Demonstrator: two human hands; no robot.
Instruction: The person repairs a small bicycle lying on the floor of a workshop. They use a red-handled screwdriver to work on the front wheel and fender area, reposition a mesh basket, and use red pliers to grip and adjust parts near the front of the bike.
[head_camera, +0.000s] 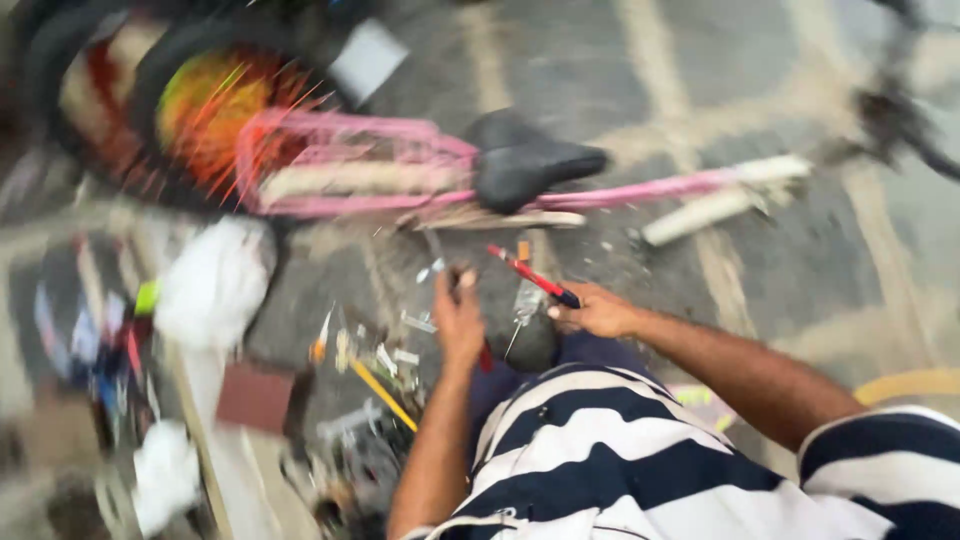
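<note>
Gripped in the right hand (598, 312), fingers closed round its dark end, a red tool (530, 277) runs slantwise, its red tip pointing up-left toward the saddle (525, 165). Left of that grip, the left hand (458, 325) is blurred; I cannot tell its hold.

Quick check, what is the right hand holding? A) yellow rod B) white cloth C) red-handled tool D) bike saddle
C: the right hand grips a red-handled tool with a dark end, pointing up-left toward the pink bike; the saddle sits apart above it, and the white cloth and yellow rod lie on the ground to the left.
</note>
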